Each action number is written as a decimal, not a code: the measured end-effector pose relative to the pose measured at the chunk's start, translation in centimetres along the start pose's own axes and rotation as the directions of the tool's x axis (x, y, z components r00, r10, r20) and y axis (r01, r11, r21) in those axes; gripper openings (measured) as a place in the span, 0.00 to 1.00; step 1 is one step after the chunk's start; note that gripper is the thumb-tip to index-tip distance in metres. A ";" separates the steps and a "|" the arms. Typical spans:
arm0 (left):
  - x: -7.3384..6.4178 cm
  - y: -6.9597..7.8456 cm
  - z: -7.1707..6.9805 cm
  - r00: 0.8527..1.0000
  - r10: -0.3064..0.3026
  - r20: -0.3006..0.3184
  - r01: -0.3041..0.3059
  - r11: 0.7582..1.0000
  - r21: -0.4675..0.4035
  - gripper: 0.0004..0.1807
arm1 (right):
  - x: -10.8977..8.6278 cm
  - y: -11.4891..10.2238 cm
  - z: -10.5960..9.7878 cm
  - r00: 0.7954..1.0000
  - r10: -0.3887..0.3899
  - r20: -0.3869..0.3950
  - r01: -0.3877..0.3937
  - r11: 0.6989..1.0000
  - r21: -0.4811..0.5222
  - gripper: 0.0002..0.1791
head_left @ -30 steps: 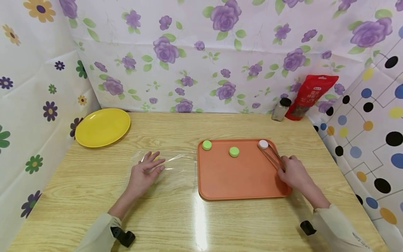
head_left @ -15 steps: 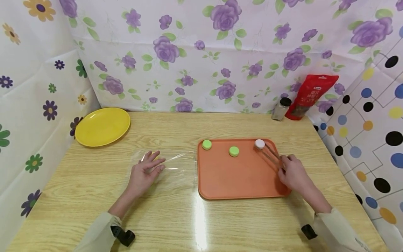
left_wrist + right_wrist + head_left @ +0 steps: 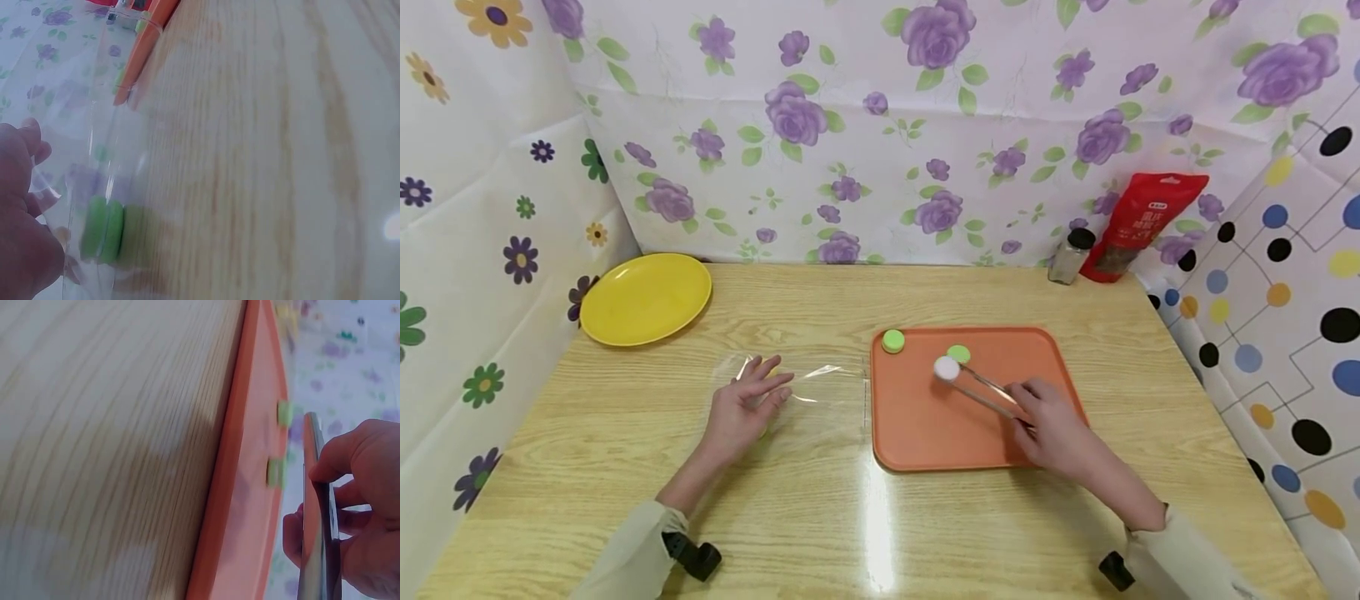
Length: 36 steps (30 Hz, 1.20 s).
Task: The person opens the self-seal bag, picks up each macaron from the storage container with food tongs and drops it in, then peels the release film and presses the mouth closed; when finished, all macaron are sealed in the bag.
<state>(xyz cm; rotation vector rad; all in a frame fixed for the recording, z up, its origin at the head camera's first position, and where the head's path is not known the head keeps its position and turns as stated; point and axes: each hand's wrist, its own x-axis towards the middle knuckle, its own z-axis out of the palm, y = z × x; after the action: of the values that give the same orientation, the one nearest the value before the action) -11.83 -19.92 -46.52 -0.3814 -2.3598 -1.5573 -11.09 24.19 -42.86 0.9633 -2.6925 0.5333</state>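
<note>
My right hand (image 3: 1052, 421) grips metal tongs (image 3: 987, 402), their tips pinching a white macaron (image 3: 947, 368) over the orange tray (image 3: 925, 433). A green macaron (image 3: 958, 354) lies just behind it, and another green macaron (image 3: 892, 341) sits at the tray's back left corner. In the right wrist view, fingers and thumb wrap the tongs (image 3: 320, 519). Left of the tray lies a clear plastic bag (image 3: 827, 387), its end at the tray's edge. My left hand (image 3: 741, 417) holds its upper film between thumb and fingers. A green macaron (image 3: 102, 230) shows through the plastic in the left wrist view.
On the wooden table (image 3: 790, 517), a yellow plate (image 3: 646, 300) stands at the back left. At the back right are a glass jar with a black lid (image 3: 1071, 258) and a red pouch (image 3: 1142, 225). Patterned cloth walls (image 3: 865, 150) enclose the table's back and sides.
My right hand has carried the white macaron in the tongs leftward from the tray's back right corner to the middle. The left hand and the bag have barely moved.
</note>
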 end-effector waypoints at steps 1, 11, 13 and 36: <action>0.0 0.0 0.0 1.000 0.000 -0.001 0.000 1.000 0.000 0.09 | 0.3 -0.5 0.1 1.000 -0.006 0.019 0.006 1.000 0.009 0.23; 0.1 0.3 -0.2 1.000 0.008 -0.007 -0.008 1.000 -0.001 0.09 | 4.5 -4.5 2.9 0.978 -0.145 0.150 0.138 0.989 0.060 0.18; 0.1 0.3 -0.2 1.000 0.012 -0.012 -0.012 1.000 -0.002 0.09 | 5.5 -5.2 3.6 0.970 -0.183 0.162 0.174 0.982 0.068 0.17; 0.0 0.7 -0.3 1.000 0.004 0.008 -0.003 0.998 -0.055 0.09 | 13.4 -9.7 9.2 0.907 -0.362 0.213 0.355 0.932 0.075 0.17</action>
<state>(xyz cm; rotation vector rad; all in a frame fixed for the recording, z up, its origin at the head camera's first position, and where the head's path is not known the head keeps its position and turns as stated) -11.52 -19.95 -45.83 -0.4044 -2.3255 -1.6246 -15.79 5.91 -44.28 1.5723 -2.5992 0.4160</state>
